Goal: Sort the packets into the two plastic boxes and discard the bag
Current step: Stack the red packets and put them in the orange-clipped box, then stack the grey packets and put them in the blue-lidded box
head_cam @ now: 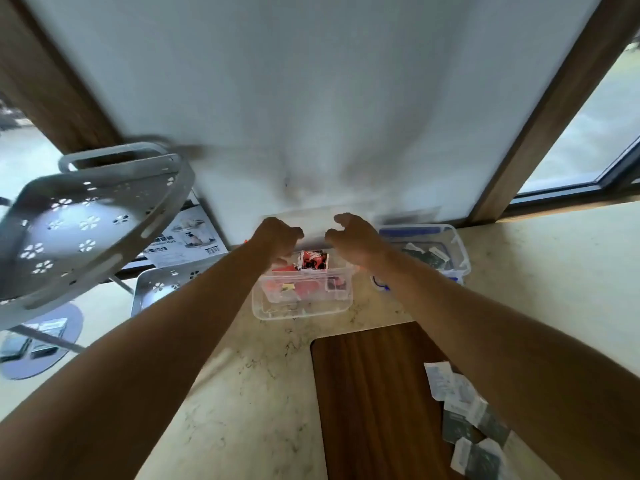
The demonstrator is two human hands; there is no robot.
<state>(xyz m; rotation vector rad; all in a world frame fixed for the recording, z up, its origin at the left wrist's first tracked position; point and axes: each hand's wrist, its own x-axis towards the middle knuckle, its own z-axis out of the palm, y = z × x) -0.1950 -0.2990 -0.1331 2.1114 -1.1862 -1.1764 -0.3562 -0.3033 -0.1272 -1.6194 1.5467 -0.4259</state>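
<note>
Both your hands reach over the far rim of the clear box that holds the red packets. Your left hand is curled, seemingly round something pale just past the box; blur hides whether it is a lid or the bag. Your right hand hovers beside it, fingers hooked, holding nothing I can make out. The blue-trimmed box with the dark packets sits just right of your right hand. Loose white and dark packets lie on the desk near your right elbow, so sorting looks unfinished. Get a firm grip with both hands before lifting, and keep clear of the box rim so it doesn't tip.
</note>
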